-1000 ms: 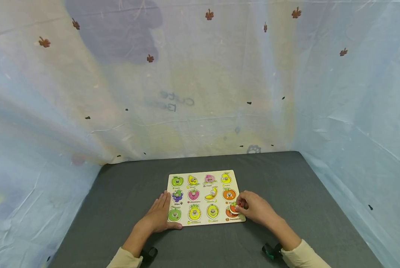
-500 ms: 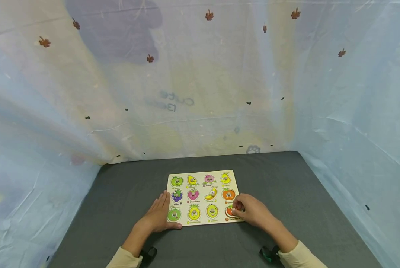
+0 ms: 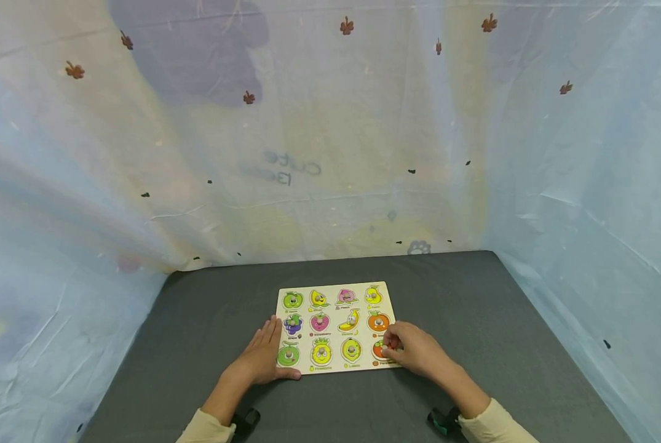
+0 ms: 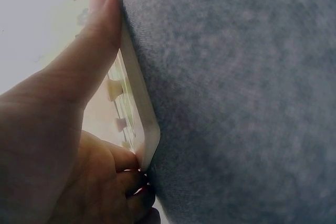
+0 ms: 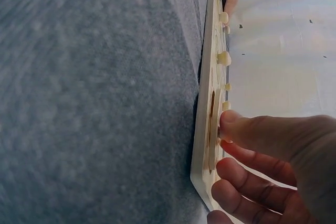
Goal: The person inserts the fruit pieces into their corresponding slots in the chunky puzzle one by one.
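Observation:
On the dark table lies a wooden fruit puzzle board point(image 3: 336, 339) with knobbed pieces in rows. My right hand point(image 3: 419, 351) is over its near right corner, pinching the knob of the red-orange persimmon puzzle piece point(image 3: 378, 350) between thumb and fingers. In the right wrist view this puzzle piece point(image 5: 214, 145) sits at its recess, standing slightly proud of the board's face; the fingertips partly hide it from above. My left hand point(image 3: 262, 357) rests against the board's left edge with fingers extended, its thumb point(image 4: 100, 35) lying along the near edge.
Other knobbed pieces, among them a lemon point(image 3: 351, 350), a pineapple point(image 3: 321, 354) and an orange point(image 3: 378, 321), sit in the board. Grey cloth point(image 3: 446, 289) covers the table. Pale printed curtains point(image 3: 330, 123) stand behind and at both sides. Black straps point(image 3: 246, 423) show near the wrists.
My right hand has moved slightly left and down with the persimmon piece, which was tilted above its spot and now lies nearly flat over it. The left hand and board have stayed put.

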Tool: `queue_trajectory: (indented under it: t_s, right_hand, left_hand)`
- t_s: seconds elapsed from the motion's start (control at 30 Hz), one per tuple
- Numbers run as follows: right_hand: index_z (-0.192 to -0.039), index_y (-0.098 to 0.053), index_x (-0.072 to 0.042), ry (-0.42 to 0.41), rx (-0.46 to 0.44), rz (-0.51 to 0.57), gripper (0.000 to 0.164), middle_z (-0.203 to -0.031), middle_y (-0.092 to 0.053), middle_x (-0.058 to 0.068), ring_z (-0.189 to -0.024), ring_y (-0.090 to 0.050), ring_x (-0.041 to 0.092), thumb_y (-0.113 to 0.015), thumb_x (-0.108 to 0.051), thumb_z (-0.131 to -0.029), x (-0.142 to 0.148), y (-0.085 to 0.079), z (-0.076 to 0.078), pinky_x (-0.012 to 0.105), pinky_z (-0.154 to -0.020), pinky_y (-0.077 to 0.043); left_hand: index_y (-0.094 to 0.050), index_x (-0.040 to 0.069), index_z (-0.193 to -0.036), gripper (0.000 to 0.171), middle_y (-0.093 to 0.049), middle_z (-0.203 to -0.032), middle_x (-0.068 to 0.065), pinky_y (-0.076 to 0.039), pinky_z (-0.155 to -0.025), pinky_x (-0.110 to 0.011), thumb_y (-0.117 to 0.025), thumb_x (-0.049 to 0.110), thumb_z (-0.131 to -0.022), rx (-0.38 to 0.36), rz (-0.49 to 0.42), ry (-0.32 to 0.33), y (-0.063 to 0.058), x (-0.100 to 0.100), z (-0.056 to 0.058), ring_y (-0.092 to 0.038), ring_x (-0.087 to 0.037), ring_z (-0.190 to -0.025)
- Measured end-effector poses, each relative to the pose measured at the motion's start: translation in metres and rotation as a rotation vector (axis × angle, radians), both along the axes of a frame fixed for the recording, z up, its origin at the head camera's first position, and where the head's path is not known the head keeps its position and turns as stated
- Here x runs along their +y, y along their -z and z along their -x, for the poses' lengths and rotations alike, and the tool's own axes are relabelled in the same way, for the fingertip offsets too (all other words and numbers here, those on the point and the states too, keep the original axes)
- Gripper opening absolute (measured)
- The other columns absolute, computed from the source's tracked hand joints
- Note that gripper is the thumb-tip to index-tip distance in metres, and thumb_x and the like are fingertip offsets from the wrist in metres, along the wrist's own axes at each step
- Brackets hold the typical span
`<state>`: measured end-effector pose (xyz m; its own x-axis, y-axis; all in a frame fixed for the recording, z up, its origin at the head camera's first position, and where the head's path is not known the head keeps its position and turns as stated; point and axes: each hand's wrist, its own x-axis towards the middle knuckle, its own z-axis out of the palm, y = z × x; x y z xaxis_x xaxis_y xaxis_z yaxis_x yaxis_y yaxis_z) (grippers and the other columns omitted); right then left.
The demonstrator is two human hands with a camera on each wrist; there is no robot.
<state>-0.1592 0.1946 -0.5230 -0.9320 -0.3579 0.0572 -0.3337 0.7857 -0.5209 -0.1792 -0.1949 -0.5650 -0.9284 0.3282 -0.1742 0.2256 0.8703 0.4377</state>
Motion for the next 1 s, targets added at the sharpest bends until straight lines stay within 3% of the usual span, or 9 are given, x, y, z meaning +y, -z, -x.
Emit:
queue_trajectory:
  t_s: [0.33, 0.67, 1.0]
  right_hand:
    - [-0.086, -0.066, -0.024, 0.006, 0.007, 0.012, 0.021, -0.081, -0.056, -0.011, -0.07, -0.048, 0.003, -0.086, -0.025, -0.094, 0.0, -0.001, -0.001, 0.027, -0.062, -0.043]
    - [-0.086, -0.066, -0.023, 0.015, 0.016, 0.011, 0.023, -0.08, -0.056, -0.01, -0.07, -0.048, 0.004, -0.088, -0.022, -0.092, -0.001, 0.0, -0.002, 0.027, -0.061, -0.042]
    - [-0.085, -0.067, -0.021, -0.006, -0.005, 0.032, 0.022, -0.08, -0.056, -0.007, -0.069, -0.048, 0.005, -0.088, -0.021, -0.092, 0.001, -0.002, -0.003, 0.027, -0.06, -0.041]
  left_hand:
    - [-0.012, -0.01, -0.168, 0.144, -0.006, -0.176, -0.031, -0.01, -0.132, -0.062, -0.088, 0.07, -0.075, -0.05, -0.013, 0.01, -0.024, 0.006, -0.01, -0.007, -0.048, -0.164]
    - [-0.012, -0.011, -0.167, 0.142, -0.007, -0.175, -0.032, -0.012, -0.132, -0.062, -0.091, 0.065, -0.077, -0.066, -0.019, 0.013, -0.033, 0.008, -0.013, -0.008, -0.049, -0.163]
    - [-0.014, -0.008, -0.168, 0.145, -0.007, -0.177, -0.029, -0.013, -0.132, -0.061, -0.088, 0.073, -0.073, -0.021, -0.004, -0.005, -0.007, 0.002, -0.003, -0.009, -0.047, -0.164]
